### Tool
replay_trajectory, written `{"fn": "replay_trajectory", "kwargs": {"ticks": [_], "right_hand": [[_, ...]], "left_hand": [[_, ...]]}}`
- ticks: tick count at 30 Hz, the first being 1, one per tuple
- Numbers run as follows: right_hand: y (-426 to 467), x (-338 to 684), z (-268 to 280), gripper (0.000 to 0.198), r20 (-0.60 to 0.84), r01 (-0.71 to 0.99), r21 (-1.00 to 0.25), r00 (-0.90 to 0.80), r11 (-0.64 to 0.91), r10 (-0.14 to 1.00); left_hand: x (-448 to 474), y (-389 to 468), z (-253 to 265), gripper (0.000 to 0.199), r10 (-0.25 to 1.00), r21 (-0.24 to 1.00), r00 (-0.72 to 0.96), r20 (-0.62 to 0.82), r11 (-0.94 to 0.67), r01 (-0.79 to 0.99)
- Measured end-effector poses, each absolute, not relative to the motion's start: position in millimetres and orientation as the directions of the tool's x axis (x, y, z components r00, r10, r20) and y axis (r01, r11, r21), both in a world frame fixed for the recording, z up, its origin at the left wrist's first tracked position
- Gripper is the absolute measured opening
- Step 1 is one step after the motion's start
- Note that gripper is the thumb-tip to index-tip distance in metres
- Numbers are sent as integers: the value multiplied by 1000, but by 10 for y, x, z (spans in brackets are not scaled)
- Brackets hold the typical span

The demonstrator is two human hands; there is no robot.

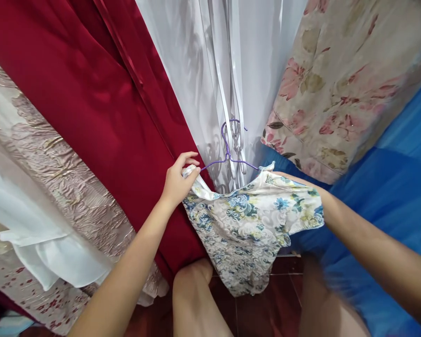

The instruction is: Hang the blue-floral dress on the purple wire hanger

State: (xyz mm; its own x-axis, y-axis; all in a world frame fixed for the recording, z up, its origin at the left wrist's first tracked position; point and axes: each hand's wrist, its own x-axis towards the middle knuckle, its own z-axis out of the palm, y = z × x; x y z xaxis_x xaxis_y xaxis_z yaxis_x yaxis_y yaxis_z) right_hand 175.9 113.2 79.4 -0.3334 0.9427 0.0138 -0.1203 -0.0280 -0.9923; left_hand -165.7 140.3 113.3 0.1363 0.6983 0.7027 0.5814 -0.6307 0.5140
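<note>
A pale top with blue, yellow and green flowers hangs in front of me on a thin purple hanger. My left hand pinches the white-edged left shoulder of the floral top, its upper fingers lifted and bent. At the other side, my right hand goes behind the right shoulder and sleeve, and the cloth hides its fingers. The hanger's hook stands upright against white straps. Both of its arms run into the neck opening.
Long garments hang close around: dark red satin, white cloth, a beige floral piece, blue fabric and textured pink cloth. My knee is below, over a dark red tiled floor.
</note>
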Motion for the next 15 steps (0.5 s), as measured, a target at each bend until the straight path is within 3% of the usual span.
{"fn": "replay_trajectory", "kwargs": {"ticks": [4, 7, 11, 15], "right_hand": [[969, 1995, 693, 29, -45, -179, -977, -347, -114, 937], [798, 2193, 597, 47, -30, -232, -969, -233, -86, 972], [654, 2230, 508, 31, 191, -143, -971, 30, 193, 981], [675, 2080, 727, 27, 344, -90, -914, 344, 396, 874]], "left_hand": [[-1749, 1387, 864, 28, 683, 587, 26, 730, -647, 487], [-1889, 1296, 688, 27, 720, 570, 90, 688, -613, 547], [-1731, 1155, 774, 30, 696, 420, 167, 699, -588, 691], [-1359, 1134, 1031, 30, 632, 275, 212, 745, -582, 766]]}}
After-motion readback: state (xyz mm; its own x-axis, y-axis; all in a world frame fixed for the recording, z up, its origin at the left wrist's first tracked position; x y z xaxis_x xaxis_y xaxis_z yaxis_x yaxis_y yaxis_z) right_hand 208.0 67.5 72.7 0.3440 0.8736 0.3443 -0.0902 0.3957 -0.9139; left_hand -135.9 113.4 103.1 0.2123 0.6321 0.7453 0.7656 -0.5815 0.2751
